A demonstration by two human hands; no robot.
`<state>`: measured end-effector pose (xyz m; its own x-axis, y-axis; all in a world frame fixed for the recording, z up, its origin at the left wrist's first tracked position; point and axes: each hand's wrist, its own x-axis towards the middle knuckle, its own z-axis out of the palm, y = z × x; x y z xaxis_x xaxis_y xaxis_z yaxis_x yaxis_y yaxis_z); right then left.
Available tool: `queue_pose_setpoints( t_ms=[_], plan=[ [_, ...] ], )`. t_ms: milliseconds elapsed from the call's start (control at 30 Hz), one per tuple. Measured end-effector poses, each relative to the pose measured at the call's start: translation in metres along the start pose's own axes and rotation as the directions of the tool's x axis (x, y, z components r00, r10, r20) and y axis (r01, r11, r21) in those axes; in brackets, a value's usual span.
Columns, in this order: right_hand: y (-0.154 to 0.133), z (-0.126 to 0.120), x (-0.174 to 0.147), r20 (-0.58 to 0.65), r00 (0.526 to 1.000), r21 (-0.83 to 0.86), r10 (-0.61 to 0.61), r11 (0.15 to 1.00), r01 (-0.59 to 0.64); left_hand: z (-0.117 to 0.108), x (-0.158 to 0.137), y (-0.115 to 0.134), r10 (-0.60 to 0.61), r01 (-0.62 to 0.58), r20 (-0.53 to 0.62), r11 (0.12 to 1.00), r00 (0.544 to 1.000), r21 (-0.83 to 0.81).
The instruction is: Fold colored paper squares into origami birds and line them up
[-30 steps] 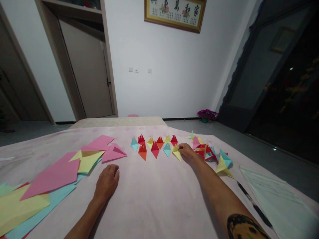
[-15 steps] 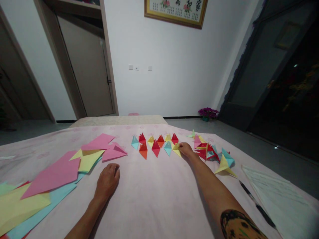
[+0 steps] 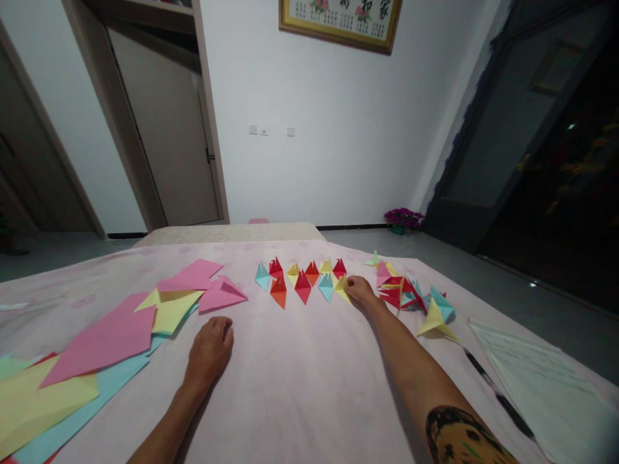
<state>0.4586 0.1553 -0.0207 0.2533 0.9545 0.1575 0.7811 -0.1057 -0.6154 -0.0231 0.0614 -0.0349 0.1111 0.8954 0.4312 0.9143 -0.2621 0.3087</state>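
Note:
Small folded paper cranes stand in two short rows on the pink cloth. My right hand (image 3: 358,290) pinches a yellow paper crane (image 3: 342,289) at the right end of the nearer row, which rests on the cloth. To its left stand a light blue crane (image 3: 325,287), a red crane (image 3: 302,287) and an orange crane (image 3: 278,292). My left hand (image 3: 211,349) lies on the cloth with its fingers curled in, and nothing shows in it. Just beyond it is a pink folded paper (image 3: 222,296).
Loose coloured sheets, among them a large pink one (image 3: 106,338), overlap along the left side. More folded cranes (image 3: 403,294) lie heaped at the right. A black pen (image 3: 498,393) rests beside a written paper pad (image 3: 546,380) near the right edge.
The picture has shifted very slightly. Both hands and the paper cranes stay in place.

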Motion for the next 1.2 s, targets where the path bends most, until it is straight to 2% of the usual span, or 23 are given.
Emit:
queue_pose_setpoints(
  t_ms=[300, 467, 567, 633, 733, 800, 933, 1067, 1200],
  plan=[
    [-0.018, -0.009, -0.019, -0.197, 0.980, 0.152, 0.027, 0.988, 0.003, 0.001, 0.000, -0.001, -0.002, 0.002, -0.004, 1.000, 1.000, 0.011],
    [-0.037, -0.023, -0.037, -0.417, 0.904, 0.194, 0.100, 0.981, -0.019, 0.003, 0.001, -0.002, -0.001, 0.001, -0.013, 1.000, 1.000, 0.012],
    [-0.063, -0.021, -0.056, -0.461, 0.887, 0.199, 0.030, 0.978, 0.070, 0.003, 0.000, -0.002, -0.001, 0.002, -0.014, 1.000, 1.000, 0.023],
    [-0.086, -0.011, -0.076, -0.406, 0.910, 0.193, -0.084, 0.966, 0.175, 0.002, 0.000, -0.002, 0.004, -0.003, -0.013, 0.999, 1.000, 0.032],
    [-0.120, 0.018, -0.118, -0.209, 0.934, 0.199, -0.290, 0.922, 0.331, 0.000, -0.001, 0.000, 0.011, -0.010, -0.013, 0.999, 1.000, 0.040],
    [-0.139, 0.042, -0.149, -0.087, 0.919, 0.206, -0.386, 0.895, 0.395, -0.002, -0.001, 0.002, 0.013, -0.013, -0.018, 0.999, 1.000, 0.043],
    [-0.163, 0.077, -0.202, 0.101, 0.884, 0.143, -0.457, 0.886, 0.441, -0.005, -0.002, 0.005, 0.011, -0.010, -0.030, 0.999, 0.999, 0.041],
    [-0.176, 0.085, -0.227, 0.084, 0.896, -0.061, -0.437, 0.895, 0.442, -0.007, -0.001, 0.007, -0.008, 0.009, -0.019, 0.998, 1.000, 0.060],
    [-0.185, 0.083, -0.233, 0.055, 0.879, -0.161, -0.474, 0.865, 0.476, -0.009, -0.002, 0.008, -0.004, 0.006, -0.023, 0.998, 1.000, 0.056]
  ],
)
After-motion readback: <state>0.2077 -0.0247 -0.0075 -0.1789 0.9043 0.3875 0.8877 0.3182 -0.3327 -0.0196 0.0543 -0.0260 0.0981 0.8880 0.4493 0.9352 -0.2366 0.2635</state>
